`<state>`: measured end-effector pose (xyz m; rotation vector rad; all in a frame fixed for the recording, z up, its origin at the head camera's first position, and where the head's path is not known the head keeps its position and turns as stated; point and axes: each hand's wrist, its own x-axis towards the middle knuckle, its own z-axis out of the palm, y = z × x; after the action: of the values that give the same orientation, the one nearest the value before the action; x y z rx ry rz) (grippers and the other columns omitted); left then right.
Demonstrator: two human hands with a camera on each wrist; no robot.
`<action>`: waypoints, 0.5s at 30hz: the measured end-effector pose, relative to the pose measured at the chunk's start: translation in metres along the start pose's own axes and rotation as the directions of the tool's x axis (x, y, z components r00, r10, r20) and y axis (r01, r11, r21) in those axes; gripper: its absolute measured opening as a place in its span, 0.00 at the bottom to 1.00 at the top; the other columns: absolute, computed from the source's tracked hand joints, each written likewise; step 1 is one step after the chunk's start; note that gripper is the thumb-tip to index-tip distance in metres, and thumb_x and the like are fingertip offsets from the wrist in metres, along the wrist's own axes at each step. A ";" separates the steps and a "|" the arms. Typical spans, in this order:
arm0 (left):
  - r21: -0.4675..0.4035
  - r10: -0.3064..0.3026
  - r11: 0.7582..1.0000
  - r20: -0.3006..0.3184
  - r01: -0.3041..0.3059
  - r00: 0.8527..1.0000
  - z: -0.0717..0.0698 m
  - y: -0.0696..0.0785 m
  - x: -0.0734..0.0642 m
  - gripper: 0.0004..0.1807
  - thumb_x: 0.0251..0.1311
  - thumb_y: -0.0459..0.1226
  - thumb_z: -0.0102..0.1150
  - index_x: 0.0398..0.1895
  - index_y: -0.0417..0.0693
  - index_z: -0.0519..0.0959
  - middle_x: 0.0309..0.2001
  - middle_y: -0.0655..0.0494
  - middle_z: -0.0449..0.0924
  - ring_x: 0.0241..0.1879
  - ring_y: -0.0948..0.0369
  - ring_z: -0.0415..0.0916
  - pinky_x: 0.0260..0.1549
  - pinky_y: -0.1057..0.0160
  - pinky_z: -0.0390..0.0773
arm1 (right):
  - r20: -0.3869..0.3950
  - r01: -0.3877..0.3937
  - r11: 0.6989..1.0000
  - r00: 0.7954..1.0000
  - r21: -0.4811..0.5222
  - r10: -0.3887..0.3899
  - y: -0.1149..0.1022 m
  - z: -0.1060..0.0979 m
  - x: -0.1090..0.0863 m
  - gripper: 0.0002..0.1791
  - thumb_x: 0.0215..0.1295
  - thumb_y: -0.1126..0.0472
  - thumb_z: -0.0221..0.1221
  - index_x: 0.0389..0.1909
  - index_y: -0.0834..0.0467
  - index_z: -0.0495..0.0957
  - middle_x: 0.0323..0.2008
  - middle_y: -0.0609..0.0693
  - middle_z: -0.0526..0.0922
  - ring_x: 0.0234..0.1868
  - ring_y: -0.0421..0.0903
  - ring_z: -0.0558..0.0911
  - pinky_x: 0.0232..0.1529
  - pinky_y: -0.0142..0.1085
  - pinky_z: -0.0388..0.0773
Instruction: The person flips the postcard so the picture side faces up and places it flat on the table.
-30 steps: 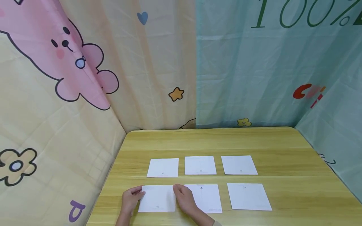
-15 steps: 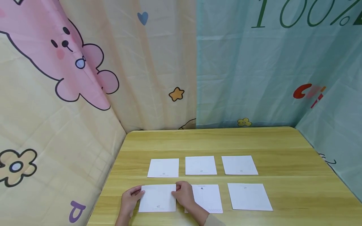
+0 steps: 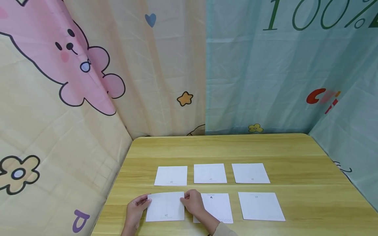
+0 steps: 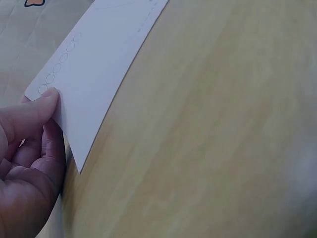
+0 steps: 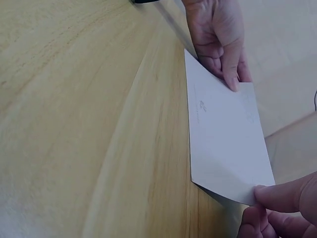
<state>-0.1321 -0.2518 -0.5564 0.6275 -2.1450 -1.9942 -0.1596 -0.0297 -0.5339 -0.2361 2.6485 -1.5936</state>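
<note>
A white postcard (image 3: 165, 209) with faint print is held between both hands at the near left of the table. My left hand (image 3: 135, 209) pinches its left side near the far corner, thumb on top. My right hand (image 3: 193, 204) pinches the right side near the far corner, thumb on the face. In the left wrist view, a row of small circles shows on the postcard (image 4: 94, 64) by the thumb. The right wrist view shows the postcard (image 5: 225, 141) slightly bowed, its near edge lifted off the wood. Partly behind my right wrist lies a second postcard (image 3: 218, 208).
Three white postcards, left (image 3: 170, 177), middle (image 3: 210, 174) and right (image 3: 251, 174), form a back row. Another postcard (image 3: 261, 207) lies at the near right. Printed curtains (image 3: 165, 65) hang beyond the wooden table (image 3: 221, 146).
My right hand has shifted slightly up at the postcard's right edge, and its thumb now shows on the face. That side of the postcard has risen a little. The left hand stays about in place.
</note>
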 end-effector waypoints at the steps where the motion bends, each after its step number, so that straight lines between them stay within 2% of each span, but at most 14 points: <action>1: 0.007 0.002 1.000 -0.003 -0.002 1.000 0.000 0.000 0.000 0.19 0.49 0.25 0.63 0.45 0.22 0.73 0.37 0.45 0.79 0.32 0.68 0.75 0.34 0.73 0.75 | 0.004 0.003 1.000 1.000 -0.005 -0.003 0.000 0.000 0.000 0.08 0.49 0.70 0.64 0.17 0.62 0.75 0.14 0.45 0.70 0.17 0.38 0.68 0.17 0.29 0.67; 9: 0.175 0.052 0.984 -0.056 -0.042 0.997 0.002 0.003 0.000 0.17 0.49 0.28 0.65 0.42 0.26 0.77 0.37 0.43 0.80 0.32 0.65 0.74 0.30 0.74 0.75 | -0.007 0.025 1.000 1.000 -0.013 -0.025 0.001 0.000 -0.001 0.10 0.51 0.70 0.63 0.15 0.60 0.75 0.13 0.43 0.69 0.16 0.36 0.67 0.17 0.28 0.65; 15: 0.246 0.069 0.968 -0.074 -0.049 0.995 0.003 0.003 0.001 0.16 0.47 0.28 0.66 0.40 0.27 0.78 0.33 0.45 0.81 0.30 0.62 0.74 0.27 0.73 0.75 | -0.005 0.040 0.999 0.999 -0.012 -0.040 0.002 -0.001 -0.002 0.09 0.51 0.70 0.63 0.16 0.61 0.75 0.13 0.43 0.70 0.16 0.35 0.67 0.17 0.29 0.66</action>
<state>-0.1349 -0.2497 -0.5536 0.6573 -2.3492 -1.6581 -0.1582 -0.0275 -0.5355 -0.2871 2.6746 -1.5929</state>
